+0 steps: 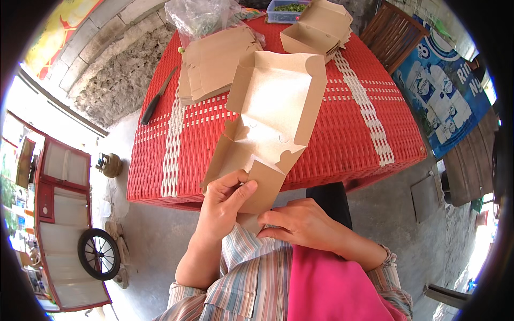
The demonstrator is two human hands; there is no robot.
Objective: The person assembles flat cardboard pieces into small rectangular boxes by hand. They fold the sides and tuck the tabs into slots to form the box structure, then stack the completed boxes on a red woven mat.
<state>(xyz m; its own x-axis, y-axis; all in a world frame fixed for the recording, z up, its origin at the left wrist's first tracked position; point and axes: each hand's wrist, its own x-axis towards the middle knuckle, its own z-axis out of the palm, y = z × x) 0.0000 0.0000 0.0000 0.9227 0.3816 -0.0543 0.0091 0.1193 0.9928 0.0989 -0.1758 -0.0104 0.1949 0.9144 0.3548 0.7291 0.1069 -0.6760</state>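
Observation:
A brown cardboard food box [278, 96], partly folded with its lid spread away from me, is held at the near edge of the table. My left hand [227, 200] is closed on its near left corner, thumb on the outside of a raised wall. Lower and to the right, my right hand [294, 222] is closed, its fingers pinching the near flap of the same box; the fingertips are partly hidden. Flat unfolded box blanks [214, 61] lie stacked beyond it at the left. Several folded boxes [316, 32] are piled at the far right of the table.
The red woven table [369, 128] has white stripes. A black-handled knife [155, 104] lies near its left edge. At the back are a clear plastic bag [201, 18] and a blue container of chopped greens [286, 10]. A wooden chair [393, 35] stands at the far right.

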